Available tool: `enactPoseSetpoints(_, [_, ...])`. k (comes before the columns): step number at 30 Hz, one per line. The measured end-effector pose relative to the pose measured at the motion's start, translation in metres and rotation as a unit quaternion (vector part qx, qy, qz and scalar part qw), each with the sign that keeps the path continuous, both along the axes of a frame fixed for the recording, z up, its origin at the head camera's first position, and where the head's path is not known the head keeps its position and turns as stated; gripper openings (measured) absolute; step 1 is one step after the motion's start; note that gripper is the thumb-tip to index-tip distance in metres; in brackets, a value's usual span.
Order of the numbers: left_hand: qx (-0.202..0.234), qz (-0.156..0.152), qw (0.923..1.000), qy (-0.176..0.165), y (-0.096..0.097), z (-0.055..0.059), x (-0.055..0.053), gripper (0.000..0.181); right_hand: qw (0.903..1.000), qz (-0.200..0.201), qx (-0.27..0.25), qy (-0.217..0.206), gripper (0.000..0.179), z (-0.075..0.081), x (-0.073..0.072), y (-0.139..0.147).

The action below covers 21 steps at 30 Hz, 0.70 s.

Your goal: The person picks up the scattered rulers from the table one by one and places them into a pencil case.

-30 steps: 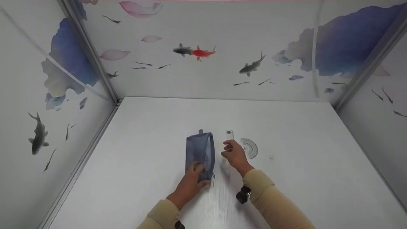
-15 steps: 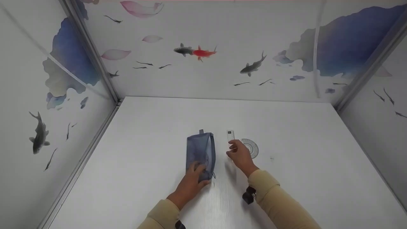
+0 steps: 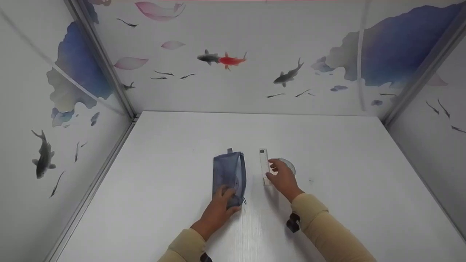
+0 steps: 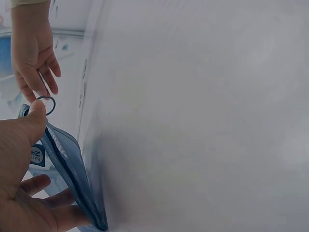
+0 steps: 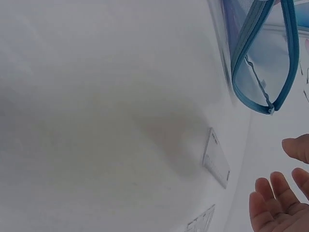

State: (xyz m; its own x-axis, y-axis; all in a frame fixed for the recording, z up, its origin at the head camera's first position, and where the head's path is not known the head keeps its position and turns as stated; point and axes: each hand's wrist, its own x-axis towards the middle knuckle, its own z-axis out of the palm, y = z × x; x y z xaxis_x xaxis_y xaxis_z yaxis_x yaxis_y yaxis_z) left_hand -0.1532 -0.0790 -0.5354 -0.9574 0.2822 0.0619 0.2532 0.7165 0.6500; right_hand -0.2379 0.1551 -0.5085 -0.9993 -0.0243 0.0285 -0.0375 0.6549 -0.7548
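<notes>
Your left hand [image 3: 216, 203] is gripping the near end of the blue pouch [image 3: 225, 169], which is lying on the bench [image 3: 164, 189] in front of you. The thumb [image 4: 36, 121] is coming down just beside the pull ring [image 4: 54, 103], with the other fingers closing around the pouch, presumably so it isn't sliding about. And look at that zip edge [image 3: 244, 171]: it's gaping, and facing your right hand [image 3: 282, 178], an angle that's probably giving that hand a clear line to the mouth. Over there, your right fingers [image 5: 282, 191] are hanging above the bench, loosely spread, thumb apart, pinching nothing. The clear ruler [image 3: 264, 163] is lying lengthwise between pouch and hand, pointing away from you, and the protractor [image 3: 290, 164] is sitting just to its right, partly hidden by your hand; both are apparently staying within short reach. Farther right, a small clear piece [image 3: 311, 180] is lying apart, too tiny to be naming.
</notes>
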Motion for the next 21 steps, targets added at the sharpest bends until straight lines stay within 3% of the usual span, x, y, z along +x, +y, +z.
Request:
enactPoseSetpoints(14, [-0.008, -0.006, 0.9999, 0.004, -0.001, -0.001, 0.0, 0.056, 0.9972, 0.012, 0.074, 0.001, 0.055, -0.001, 0.0, 0.024])
enactPoseSetpoints(21, [-0.008, -0.007, 0.9999, 0.003, 0.0, -0.002, -0.001, 0.058, 0.9941, 0.015, 0.105, 0.021, 0.055, -0.004, -0.001, 0.035])
